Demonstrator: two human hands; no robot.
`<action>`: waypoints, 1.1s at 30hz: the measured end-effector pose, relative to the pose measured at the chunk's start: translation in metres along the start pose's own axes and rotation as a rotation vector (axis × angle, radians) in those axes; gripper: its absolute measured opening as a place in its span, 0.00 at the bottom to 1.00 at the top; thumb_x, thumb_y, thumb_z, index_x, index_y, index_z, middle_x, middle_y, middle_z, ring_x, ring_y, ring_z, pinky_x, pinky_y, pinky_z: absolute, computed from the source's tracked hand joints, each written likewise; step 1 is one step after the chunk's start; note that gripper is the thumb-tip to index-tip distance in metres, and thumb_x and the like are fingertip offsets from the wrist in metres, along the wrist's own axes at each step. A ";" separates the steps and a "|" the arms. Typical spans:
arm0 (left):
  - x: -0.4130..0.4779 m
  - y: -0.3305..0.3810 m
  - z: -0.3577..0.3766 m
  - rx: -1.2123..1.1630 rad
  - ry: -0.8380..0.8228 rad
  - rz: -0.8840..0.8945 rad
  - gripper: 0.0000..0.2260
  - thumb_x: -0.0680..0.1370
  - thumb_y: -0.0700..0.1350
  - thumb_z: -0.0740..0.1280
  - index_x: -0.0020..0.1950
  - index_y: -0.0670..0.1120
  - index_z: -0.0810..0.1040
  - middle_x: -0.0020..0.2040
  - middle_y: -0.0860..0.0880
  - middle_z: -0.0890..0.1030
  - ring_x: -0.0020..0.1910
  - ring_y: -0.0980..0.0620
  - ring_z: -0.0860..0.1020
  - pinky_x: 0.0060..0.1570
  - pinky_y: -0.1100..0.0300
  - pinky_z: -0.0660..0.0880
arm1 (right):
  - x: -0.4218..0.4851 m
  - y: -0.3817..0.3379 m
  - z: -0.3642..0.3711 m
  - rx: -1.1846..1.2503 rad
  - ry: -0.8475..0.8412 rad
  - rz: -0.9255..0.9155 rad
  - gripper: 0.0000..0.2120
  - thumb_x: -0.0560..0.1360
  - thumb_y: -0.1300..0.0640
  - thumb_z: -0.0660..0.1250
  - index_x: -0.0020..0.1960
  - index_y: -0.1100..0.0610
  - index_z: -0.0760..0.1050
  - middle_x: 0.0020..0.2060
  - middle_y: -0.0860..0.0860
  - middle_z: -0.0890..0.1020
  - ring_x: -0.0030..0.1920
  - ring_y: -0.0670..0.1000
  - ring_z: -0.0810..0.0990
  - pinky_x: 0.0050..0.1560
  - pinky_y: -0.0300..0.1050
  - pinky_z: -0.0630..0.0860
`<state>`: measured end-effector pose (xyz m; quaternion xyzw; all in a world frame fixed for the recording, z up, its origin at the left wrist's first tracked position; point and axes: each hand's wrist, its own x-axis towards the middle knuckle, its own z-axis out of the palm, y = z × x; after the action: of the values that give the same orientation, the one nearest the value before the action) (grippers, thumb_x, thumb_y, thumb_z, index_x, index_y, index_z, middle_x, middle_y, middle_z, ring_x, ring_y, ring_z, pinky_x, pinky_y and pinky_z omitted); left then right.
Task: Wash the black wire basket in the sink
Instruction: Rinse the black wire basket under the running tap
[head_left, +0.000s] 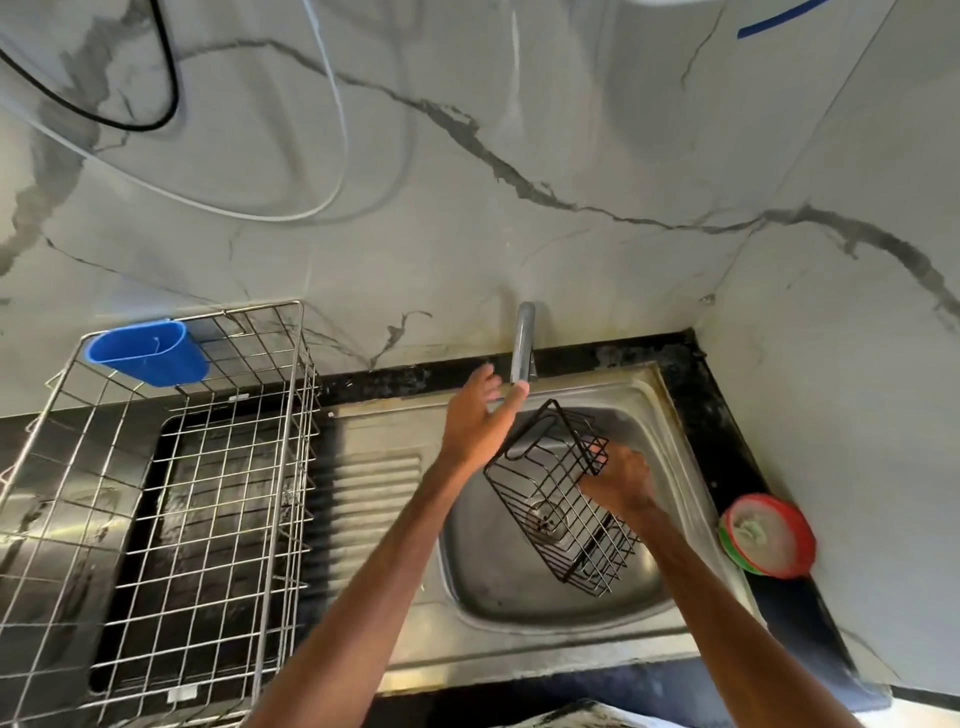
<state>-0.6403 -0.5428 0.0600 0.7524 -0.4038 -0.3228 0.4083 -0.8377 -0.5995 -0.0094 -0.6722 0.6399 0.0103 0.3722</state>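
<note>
Basket (558, 512) hangs tilted over the sink (498, 587), gripped at one side by my right hand (618, 480), and could slip free while my open-fingered left hand (475, 421) reaches for the tap (523, 340).

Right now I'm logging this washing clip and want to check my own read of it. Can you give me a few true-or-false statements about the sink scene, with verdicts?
1. The right hand grips the black wire basket over the sink. True.
2. The left hand holds a sponge. False: it holds nothing, and its straight fingers reach up at the tap.
3. The blue container sits at a far corner of the silver dish rack. True.
4. The red-rimmed round dish lies inside the sink. False: it rests on the black counter to the right of the sink.
</note>
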 end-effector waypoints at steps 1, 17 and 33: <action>0.012 0.006 0.003 0.046 0.003 0.057 0.21 0.83 0.52 0.68 0.70 0.39 0.76 0.63 0.46 0.83 0.59 0.51 0.83 0.53 0.66 0.78 | 0.002 0.001 0.000 -0.003 0.011 0.000 0.21 0.68 0.60 0.72 0.59 0.62 0.75 0.44 0.53 0.78 0.43 0.51 0.78 0.36 0.41 0.74; 0.042 0.024 0.064 0.027 0.141 0.185 0.08 0.77 0.45 0.76 0.44 0.40 0.86 0.41 0.47 0.88 0.35 0.57 0.85 0.30 0.68 0.77 | 0.032 -0.005 0.005 0.081 0.030 -0.037 0.33 0.66 0.68 0.73 0.70 0.60 0.68 0.49 0.54 0.79 0.45 0.57 0.83 0.38 0.51 0.84; 0.060 0.017 0.054 -0.525 -0.112 -0.215 0.16 0.73 0.39 0.79 0.58 0.35 0.84 0.48 0.44 0.87 0.45 0.47 0.88 0.49 0.52 0.85 | 0.051 0.002 0.007 0.063 0.047 -0.035 0.34 0.67 0.67 0.73 0.72 0.60 0.68 0.56 0.57 0.79 0.55 0.57 0.80 0.50 0.51 0.82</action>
<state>-0.6624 -0.6199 0.0412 0.6405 -0.2464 -0.4988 0.5294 -0.8267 -0.6388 -0.0405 -0.6712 0.6368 -0.0319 0.3782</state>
